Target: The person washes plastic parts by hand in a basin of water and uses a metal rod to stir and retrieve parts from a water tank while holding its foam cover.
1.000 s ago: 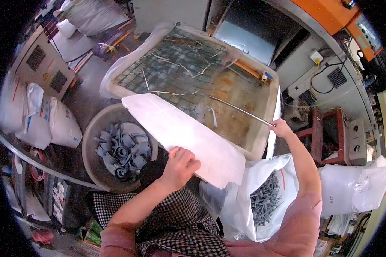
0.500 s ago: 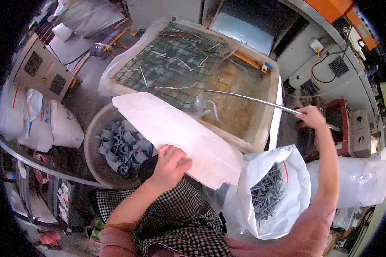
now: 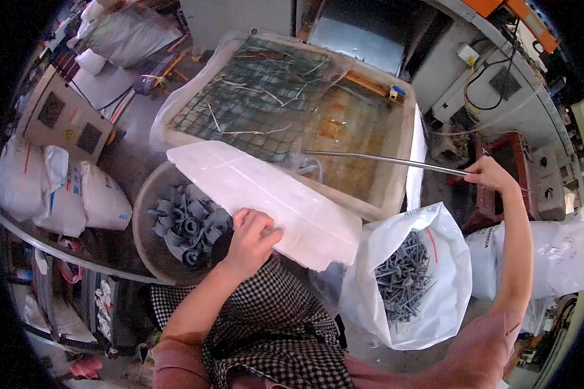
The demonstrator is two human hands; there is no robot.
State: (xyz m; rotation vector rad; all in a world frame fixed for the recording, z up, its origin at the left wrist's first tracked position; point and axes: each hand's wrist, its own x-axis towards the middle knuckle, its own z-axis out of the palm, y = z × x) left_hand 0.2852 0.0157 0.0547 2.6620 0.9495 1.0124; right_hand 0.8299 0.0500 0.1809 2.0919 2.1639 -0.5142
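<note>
My left hand (image 3: 252, 241) has its fingers curled over the near edge of a long white board (image 3: 272, 198), which lies slanted between a round tub and a water tank. My right hand (image 3: 490, 174) is closed around the end of a thin metal rod (image 3: 396, 160). The rod reaches left across the tank (image 3: 386, 194), and its far end is over the water beside a green net (image 3: 246, 97). A pale curved piece (image 3: 315, 170) shows near the rod's far end, partly behind the board.
Grey curled plastic pieces (image 3: 191, 223) fill the round tub (image 3: 146, 243) on the left. An open white bag (image 3: 451, 285) of thin grey plastic parts (image 3: 405, 279) stands at the right. White sacks (image 3: 104, 198) stand far left. A reddish metal frame (image 3: 483, 211) is beyond the bag.
My right hand has moved slightly right with the rod, which has drawn a little that way. My left hand stays on the board's edge. The whole view has shifted slightly.
</note>
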